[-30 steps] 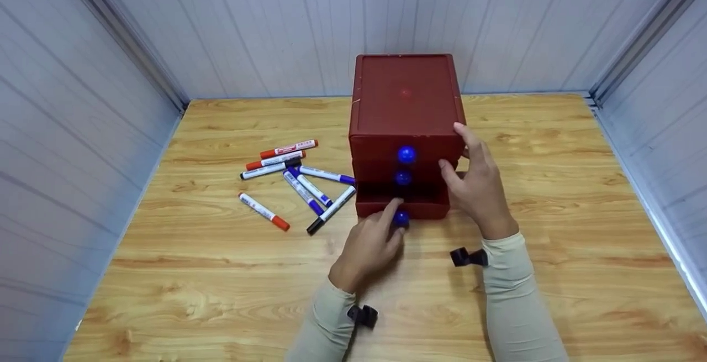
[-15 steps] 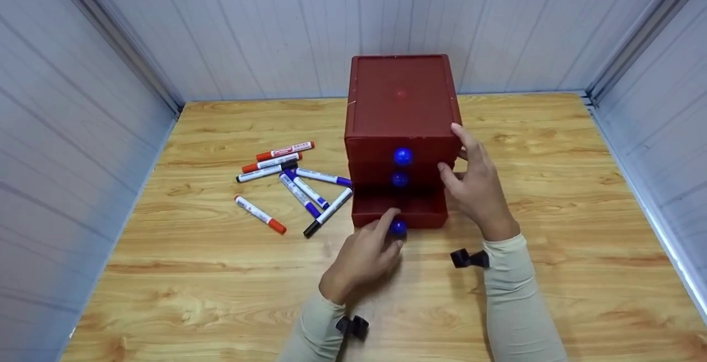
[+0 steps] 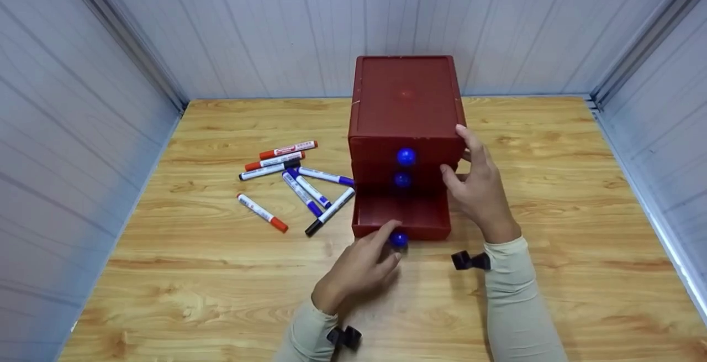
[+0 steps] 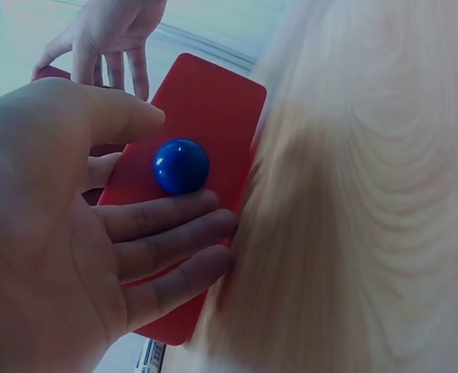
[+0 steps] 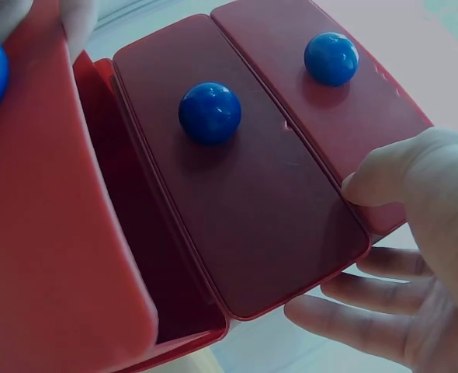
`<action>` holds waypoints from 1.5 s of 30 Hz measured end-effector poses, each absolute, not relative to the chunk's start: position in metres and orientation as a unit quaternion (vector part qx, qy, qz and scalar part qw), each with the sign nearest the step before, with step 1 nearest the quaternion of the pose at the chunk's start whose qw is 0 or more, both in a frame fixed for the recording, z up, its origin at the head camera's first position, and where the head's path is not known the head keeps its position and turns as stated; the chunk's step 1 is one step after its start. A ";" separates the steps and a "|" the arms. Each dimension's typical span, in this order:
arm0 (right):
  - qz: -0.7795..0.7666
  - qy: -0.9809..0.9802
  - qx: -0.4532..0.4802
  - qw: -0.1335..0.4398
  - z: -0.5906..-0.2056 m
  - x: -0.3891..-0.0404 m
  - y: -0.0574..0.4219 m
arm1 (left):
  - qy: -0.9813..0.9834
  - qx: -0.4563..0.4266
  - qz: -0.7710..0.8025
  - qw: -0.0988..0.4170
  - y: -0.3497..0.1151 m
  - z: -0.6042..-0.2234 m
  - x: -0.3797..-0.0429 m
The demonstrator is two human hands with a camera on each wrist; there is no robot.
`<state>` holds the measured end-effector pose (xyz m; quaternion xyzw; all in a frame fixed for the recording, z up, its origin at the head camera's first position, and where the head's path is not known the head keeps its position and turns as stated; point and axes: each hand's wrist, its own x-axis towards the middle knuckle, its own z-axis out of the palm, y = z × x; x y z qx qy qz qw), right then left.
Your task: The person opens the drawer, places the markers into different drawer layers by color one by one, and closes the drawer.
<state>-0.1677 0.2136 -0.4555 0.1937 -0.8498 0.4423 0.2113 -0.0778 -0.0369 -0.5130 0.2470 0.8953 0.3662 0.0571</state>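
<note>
A dark red drawer cabinet (image 3: 406, 96) with blue ball knobs stands on the table. Its bottom drawer (image 3: 431, 233) is pulled out, and its inner floor shows in the head view. My left hand (image 3: 362, 262) hooks the index finger over that drawer's front edge, beside the blue knob (image 4: 181, 166). In the left wrist view, the other fingers lie along the front panel below the knob. With my right hand (image 3: 483, 193) I hold the cabinet's right front corner. There the thumb (image 5: 384, 175) lies on the front near the seam between the upper drawers, the fingers along the side.
Several markers lie left of the cabinet: red ones (image 3: 289, 148), blue ones (image 3: 325, 176) and black ones (image 3: 330, 211). One red marker (image 3: 262, 213) lies apart, nearer the front. Pale panelled walls (image 3: 265, 30) enclose the wooden table (image 3: 193, 273) at the back and sides.
The bottom drawer has slid out toward me, with my left hand moving back along with it. My right hand has stayed at the cabinet's corner. The markers lie as before.
</note>
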 end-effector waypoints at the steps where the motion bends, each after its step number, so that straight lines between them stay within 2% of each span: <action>1: 0.443 -0.850 0.194 0.211 -0.455 -0.168 0.213 | 0.895 0.251 0.365 0.054 -0.038 -0.514 -0.077; 11: 0.442 -0.844 0.198 0.230 -0.460 -0.166 0.211 | 0.898 0.250 0.352 0.081 -0.044 -0.516 -0.063; 20: 0.435 -0.851 0.180 0.233 -0.457 -0.165 0.214 | 0.899 0.277 0.336 0.037 -0.044 -0.514 -0.058; 45: 0.442 -0.845 0.187 0.236 -0.460 -0.169 0.209 | 0.901 0.287 0.323 0.047 -0.047 -0.511 -0.049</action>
